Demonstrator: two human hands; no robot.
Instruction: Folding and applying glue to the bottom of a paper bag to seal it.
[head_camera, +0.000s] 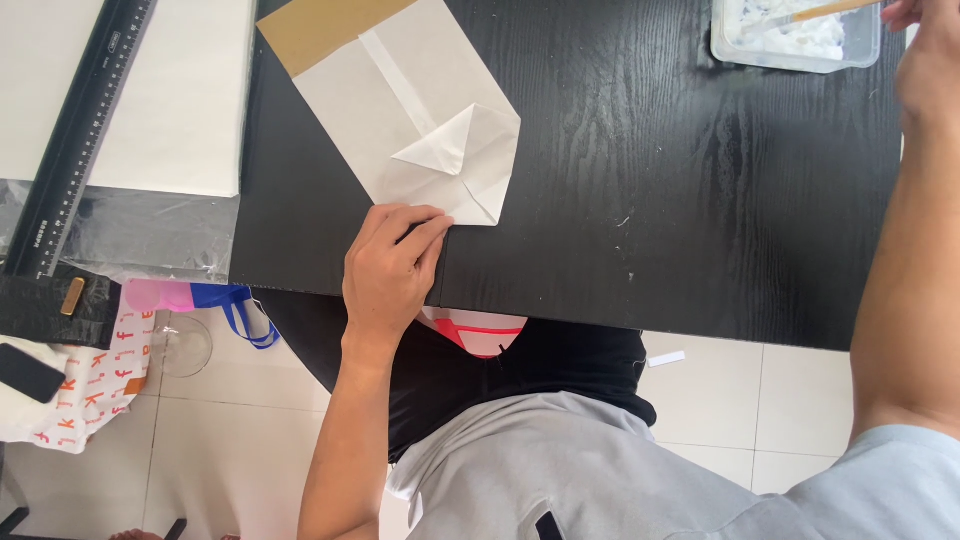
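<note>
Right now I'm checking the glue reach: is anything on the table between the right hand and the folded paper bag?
Nothing visible. Bare black table lies between the right hand, up by the plastic tub, and the paper bag under the left hand's fingers.

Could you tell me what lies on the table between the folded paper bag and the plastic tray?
Nothing: in the head view, only bare black table lies between the paper bag and the tray.

White paper bag (420, 115) lies flat, tilted, on the black worktop (650, 200). Bottom flaps folded into triangles. Brown strip at its top end.
</note>
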